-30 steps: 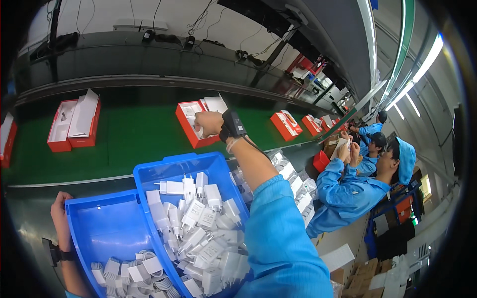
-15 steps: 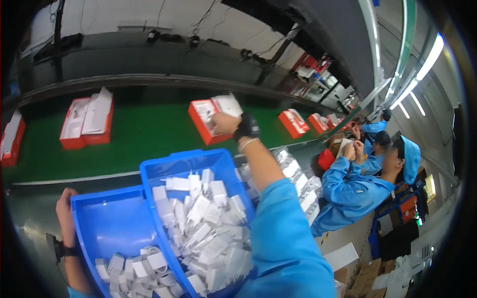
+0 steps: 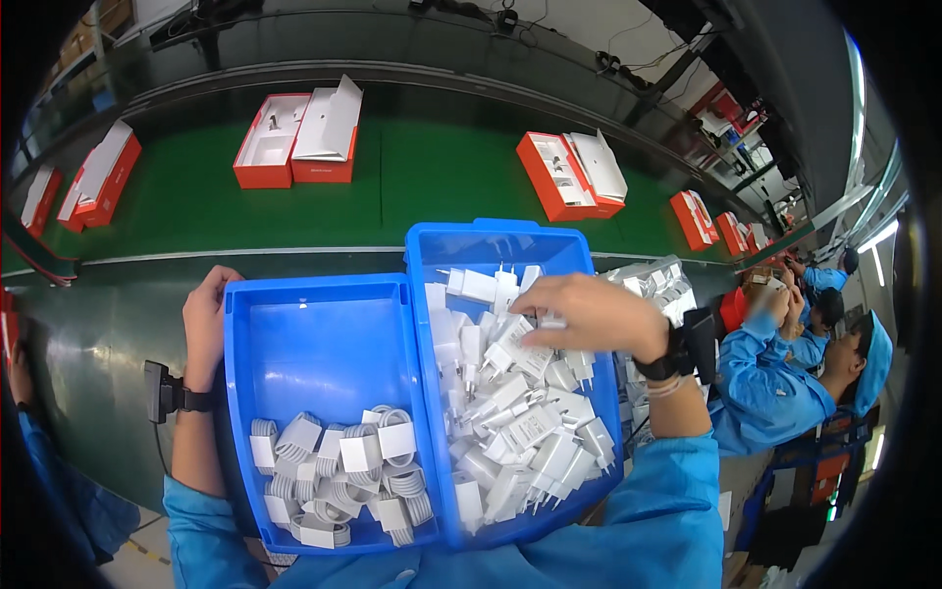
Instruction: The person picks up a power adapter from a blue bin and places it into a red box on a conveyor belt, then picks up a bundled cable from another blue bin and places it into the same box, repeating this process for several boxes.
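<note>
1. My left hand (image 3: 208,324) is gripping the outer wall of the left blue plastic bin (image 3: 324,324), fingers curled over its rim.
2. Below that hand, inside this bin, coiled white cables (image 3: 343,471) are lying in a heap at the near end.
3. My right hand (image 3: 589,314) is reaching into the right blue plastic bin (image 3: 491,240), fingers bent down onto the white plug chargers (image 3: 520,422); I cannot tell whether it is grasping one.
4. The two bins are sitting side by side, touching, between my hands.
5. Beyond both hands, open orange cardboard boxes (image 3: 294,137) are sitting on the green conveyor belt (image 3: 442,177).
6. Right of my right hand, other people in blue coats (image 3: 775,393) are working.
</note>
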`<state>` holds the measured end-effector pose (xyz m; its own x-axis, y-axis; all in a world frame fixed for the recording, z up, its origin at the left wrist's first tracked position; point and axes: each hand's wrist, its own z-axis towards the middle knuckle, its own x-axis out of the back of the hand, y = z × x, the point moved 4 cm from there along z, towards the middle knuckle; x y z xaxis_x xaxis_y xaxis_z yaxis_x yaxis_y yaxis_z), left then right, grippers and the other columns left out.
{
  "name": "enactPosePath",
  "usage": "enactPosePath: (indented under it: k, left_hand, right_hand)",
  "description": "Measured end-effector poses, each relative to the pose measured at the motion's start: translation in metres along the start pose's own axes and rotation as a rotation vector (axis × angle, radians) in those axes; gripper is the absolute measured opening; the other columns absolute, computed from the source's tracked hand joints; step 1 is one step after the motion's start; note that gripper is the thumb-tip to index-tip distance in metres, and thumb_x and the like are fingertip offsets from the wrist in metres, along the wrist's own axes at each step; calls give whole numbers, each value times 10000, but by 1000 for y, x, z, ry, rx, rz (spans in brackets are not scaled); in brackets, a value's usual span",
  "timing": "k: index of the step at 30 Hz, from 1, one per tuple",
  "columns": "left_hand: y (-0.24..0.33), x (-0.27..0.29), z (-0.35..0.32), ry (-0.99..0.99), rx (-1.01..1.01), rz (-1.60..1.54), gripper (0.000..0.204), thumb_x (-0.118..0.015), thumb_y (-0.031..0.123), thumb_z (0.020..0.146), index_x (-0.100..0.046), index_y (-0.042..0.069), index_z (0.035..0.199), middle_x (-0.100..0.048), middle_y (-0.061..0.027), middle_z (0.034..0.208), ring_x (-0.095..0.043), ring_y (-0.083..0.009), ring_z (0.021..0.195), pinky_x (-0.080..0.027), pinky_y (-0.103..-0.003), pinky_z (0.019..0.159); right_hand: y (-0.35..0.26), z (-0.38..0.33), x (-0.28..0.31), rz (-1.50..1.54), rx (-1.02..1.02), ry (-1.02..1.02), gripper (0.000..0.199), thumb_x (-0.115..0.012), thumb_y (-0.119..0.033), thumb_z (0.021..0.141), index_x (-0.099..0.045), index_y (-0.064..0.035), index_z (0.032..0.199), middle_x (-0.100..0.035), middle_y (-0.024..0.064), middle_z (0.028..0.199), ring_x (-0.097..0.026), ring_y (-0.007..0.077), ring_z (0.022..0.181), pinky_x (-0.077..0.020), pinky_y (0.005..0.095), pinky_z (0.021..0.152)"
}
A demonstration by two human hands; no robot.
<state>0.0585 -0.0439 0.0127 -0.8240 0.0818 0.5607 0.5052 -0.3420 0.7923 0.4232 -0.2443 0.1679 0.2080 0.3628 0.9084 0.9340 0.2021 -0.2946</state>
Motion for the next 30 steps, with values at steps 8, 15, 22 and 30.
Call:
enactPosePath:
  k: [8,15,22,30]
  left_hand:
    - [9,8,-6,12,-25,-45,84,-527,91,861,-535,10,841,-525,-57,671,-485,-103,652,-416,-265,589]
    - [21,1,-4,13,-47,-36,69,-535,67,848,-517,1,838,-502,-40,669,-467,-95,645,-395,-261,574]
    - [26,2,-8,25,-49,-68,65,-539,68,845,-525,6,833,-500,-38,663,-464,-95,638,-389,-261,567]
    - [17,17,-18,50,13,-27,64,-536,75,849,-548,15,831,-522,-58,653,-482,-103,637,-408,-269,577]
  right_hand:
    - [-11,-10,-28,-104,-167,98,455,-677,-330,835,-566,-14,1143,-635,195,996,-635,377,931,-513,449,792]
    - [-4,-20,-25,-39,-196,156,485,-678,-259,798,-540,17,1172,-618,198,1046,-625,381,951,-516,442,791]
    - [0,-21,-25,-56,-149,245,518,-663,-193,760,-524,39,1202,-589,212,1086,-612,379,970,-518,454,808]
    - [-5,-14,-24,-52,-54,262,506,-660,-172,768,-544,58,1203,-576,209,1156,-582,374,1056,-511,424,871]
